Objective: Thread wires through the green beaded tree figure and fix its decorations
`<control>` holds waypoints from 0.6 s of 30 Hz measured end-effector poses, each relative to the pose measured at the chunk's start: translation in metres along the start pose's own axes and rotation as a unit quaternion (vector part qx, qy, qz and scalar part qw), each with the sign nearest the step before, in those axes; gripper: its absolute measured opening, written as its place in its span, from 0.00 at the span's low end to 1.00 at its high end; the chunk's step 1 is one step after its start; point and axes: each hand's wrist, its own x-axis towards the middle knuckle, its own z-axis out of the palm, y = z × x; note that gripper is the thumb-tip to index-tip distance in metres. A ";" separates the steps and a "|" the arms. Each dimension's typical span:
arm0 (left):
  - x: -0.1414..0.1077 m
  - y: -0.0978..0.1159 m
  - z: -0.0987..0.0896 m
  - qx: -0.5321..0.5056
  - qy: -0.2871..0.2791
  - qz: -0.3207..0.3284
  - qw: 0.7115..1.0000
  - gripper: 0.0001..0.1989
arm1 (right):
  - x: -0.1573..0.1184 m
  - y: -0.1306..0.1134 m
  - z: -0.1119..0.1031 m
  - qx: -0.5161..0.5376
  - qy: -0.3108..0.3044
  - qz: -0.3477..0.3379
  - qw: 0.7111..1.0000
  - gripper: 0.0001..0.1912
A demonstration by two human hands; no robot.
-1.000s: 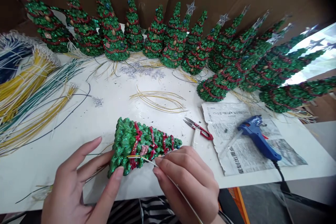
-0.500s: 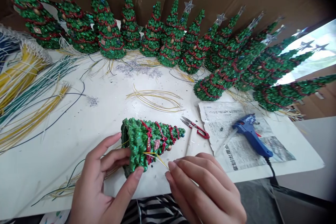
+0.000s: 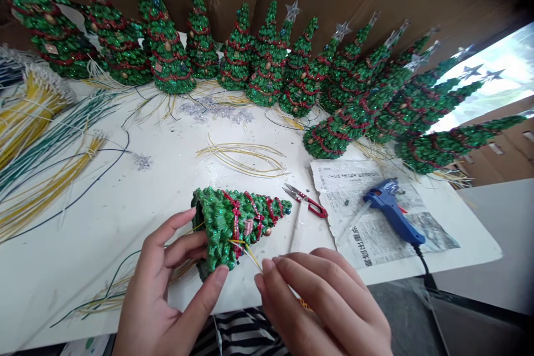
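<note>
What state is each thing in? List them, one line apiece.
Held tree: on its side, no star on its tip
Left hand: gripping the held tree's base
Right hand: pinching yellow and white wires
Snips: lying with blades open
Newspaper: spread out
Glue gun: lying on newspaper, cord attached
Loose star: not on any tree

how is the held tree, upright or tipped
Tipped: the tree lies sideways, its tip pointing right and its base at the left hand.

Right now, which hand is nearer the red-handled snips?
Right. The right hand, pinching thin wires, is just on the wearer's side of the snips, not touching. The left hand is farther left, at the green tree's wide base.
</note>
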 end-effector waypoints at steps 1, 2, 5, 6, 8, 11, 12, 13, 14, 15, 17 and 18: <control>0.000 0.000 0.000 0.000 -0.001 -0.004 1.000 0.27 | 0.001 -0.001 -0.001 -0.002 -0.004 0.001 1.000 0.05; 0.000 0.000 -0.001 0.000 -0.004 -0.007 1.000 0.27 | 0.003 -0.002 -0.002 -0.002 -0.011 -0.001 1.000 0.06; 0.001 -0.002 -0.003 0.000 -0.015 -0.011 1.000 0.27 | 0.007 -0.003 -0.004 0.004 -0.042 -0.014 0.999 0.09; 0.001 -0.003 -0.004 0.001 -0.020 -0.013 1.000 0.28 | 0.008 -0.003 -0.005 0.007 -0.045 -0.018 0.999 0.09; 0.001 -0.004 -0.007 0.003 -0.032 -0.022 0.999 0.29 | 0.009 -0.002 -0.004 0.013 -0.031 -0.015 0.999 0.08; 0.002 -0.002 -0.010 0.000 -0.048 -0.032 0.998 0.32 | 0.010 0.001 -0.002 0.032 -0.024 0.000 0.999 0.07; 0.002 -0.002 -0.012 -0.012 -0.053 -0.035 0.998 0.33 | 0.010 0.002 -0.002 0.042 -0.032 0.003 0.999 0.07; 0.003 -0.003 -0.013 -0.033 -0.058 -0.038 0.997 0.33 | 0.011 0.002 -0.002 0.052 -0.039 0.003 0.998 0.07; 0.005 -0.004 -0.016 -0.059 -0.062 -0.042 0.995 0.33 | 0.011 0.003 -0.002 0.060 -0.044 0.001 0.997 0.07; 0.008 -0.006 -0.019 -0.084 -0.065 -0.048 0.993 0.31 | 0.012 0.004 -0.002 0.065 -0.050 0.002 0.997 0.07; 0.016 -0.013 -0.027 -0.108 -0.071 -0.048 0.990 0.24 | 0.014 0.005 -0.004 0.070 -0.066 0.015 0.995 0.06; 0.020 -0.017 -0.030 -0.095 -0.076 -0.036 0.992 0.21 | 0.015 0.006 -0.005 0.074 -0.074 0.021 0.994 0.05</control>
